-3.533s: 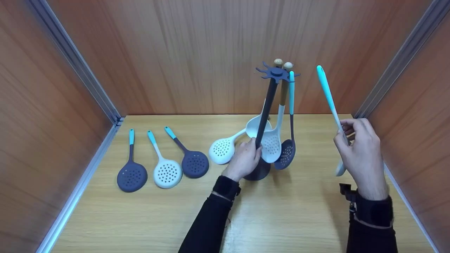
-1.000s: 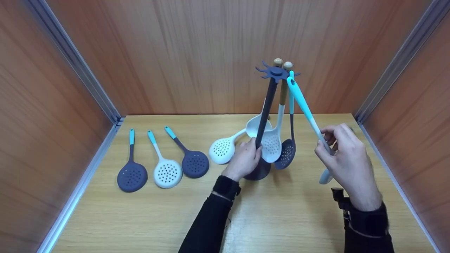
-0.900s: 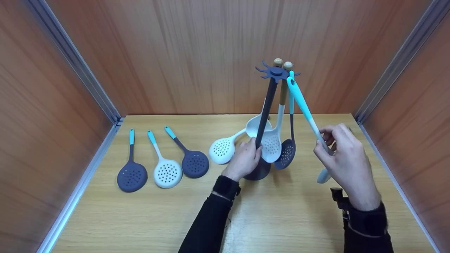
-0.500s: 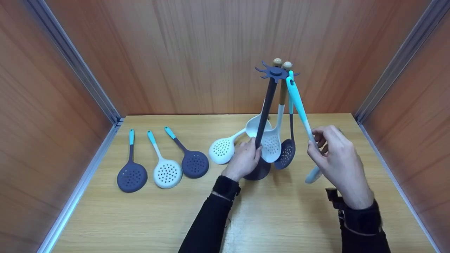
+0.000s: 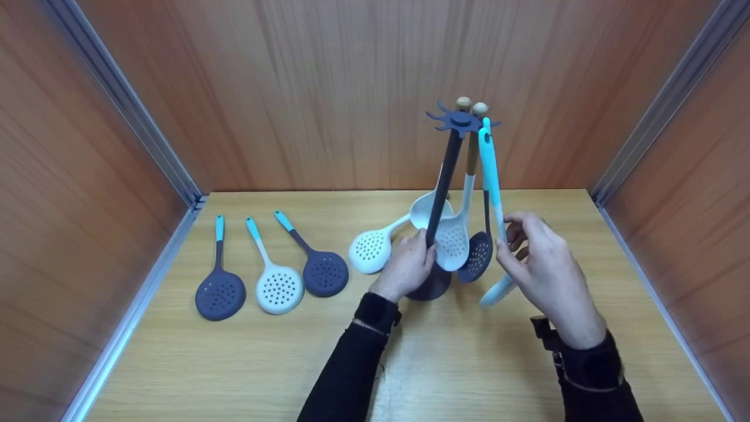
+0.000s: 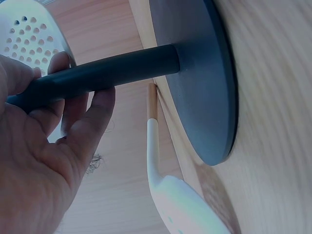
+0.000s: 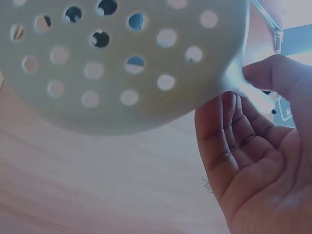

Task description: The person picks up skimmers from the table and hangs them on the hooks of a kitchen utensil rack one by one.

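Note:
My left hand (image 5: pixel 404 266) grips the black post (image 6: pixel 122 68) of a utensil stand, low down above its round base (image 6: pixel 204 97). With my right hand (image 5: pixel 542 266) I pinch a white skimmer (image 7: pixel 161 105) at the neck, where the shaft meets the perforated head. Its turquoise handle (image 5: pixel 490 170) points up, and the holed end is at the right side of the stand's hooked top (image 5: pixel 460 120); whether a hook passes through the hole cannot be told. On the stand hang a white slotted spoon (image 5: pixel 452 243) with a wooden handle, a dark skimmer (image 5: pixel 477 258) and a white ladle (image 5: pixel 426 212).
Left on the table lie a dark skimmer (image 5: pixel 220 296), a white skimmer (image 5: pixel 279 290) and another dark skimmer (image 5: pixel 325 274), all with turquoise handle ends. Another white skimmer (image 5: pixel 370 252) lies left of the stand. Wooden panels (image 5: pixel 351 99) enclose the back and sides.
My right hand has moved left, bringing the white skimmer from the right to the stand; its handle has swung nearer upright. My left hand stays on the post.

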`<state>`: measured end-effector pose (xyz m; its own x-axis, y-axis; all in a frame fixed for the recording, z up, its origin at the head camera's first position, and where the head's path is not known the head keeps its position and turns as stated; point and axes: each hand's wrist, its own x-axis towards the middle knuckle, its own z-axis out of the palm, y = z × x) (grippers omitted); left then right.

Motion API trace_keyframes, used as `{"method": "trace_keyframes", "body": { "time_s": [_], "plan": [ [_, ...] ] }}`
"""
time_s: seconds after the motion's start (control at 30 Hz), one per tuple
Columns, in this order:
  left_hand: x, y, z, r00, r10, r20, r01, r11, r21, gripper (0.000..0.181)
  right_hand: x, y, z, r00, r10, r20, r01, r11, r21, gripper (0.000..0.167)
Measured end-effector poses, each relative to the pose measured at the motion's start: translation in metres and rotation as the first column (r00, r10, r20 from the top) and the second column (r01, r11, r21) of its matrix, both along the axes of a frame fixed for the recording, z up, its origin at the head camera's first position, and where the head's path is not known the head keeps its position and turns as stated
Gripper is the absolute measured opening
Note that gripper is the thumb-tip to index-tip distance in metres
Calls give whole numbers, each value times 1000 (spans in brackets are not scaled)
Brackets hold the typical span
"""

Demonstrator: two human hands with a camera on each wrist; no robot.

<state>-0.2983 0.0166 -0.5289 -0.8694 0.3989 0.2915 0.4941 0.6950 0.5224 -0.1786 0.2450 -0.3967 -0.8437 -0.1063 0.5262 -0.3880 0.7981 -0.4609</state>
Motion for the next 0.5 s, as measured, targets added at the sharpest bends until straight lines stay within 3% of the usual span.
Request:
{"method": "trace_keyframes", "body": {
  "time_s": [0.17,0.5],
  "plan": [
    [0,0,-1,1000,-2,10,2,1000,9,19,-2,-7,-2,998,8,60,-7,1000,-14,36],
    [0,-1,0,1000,-3,14,4,1000,-23,21,-5,-19,-9,996,53,67,-48,997,-63,36]
  ]
}}
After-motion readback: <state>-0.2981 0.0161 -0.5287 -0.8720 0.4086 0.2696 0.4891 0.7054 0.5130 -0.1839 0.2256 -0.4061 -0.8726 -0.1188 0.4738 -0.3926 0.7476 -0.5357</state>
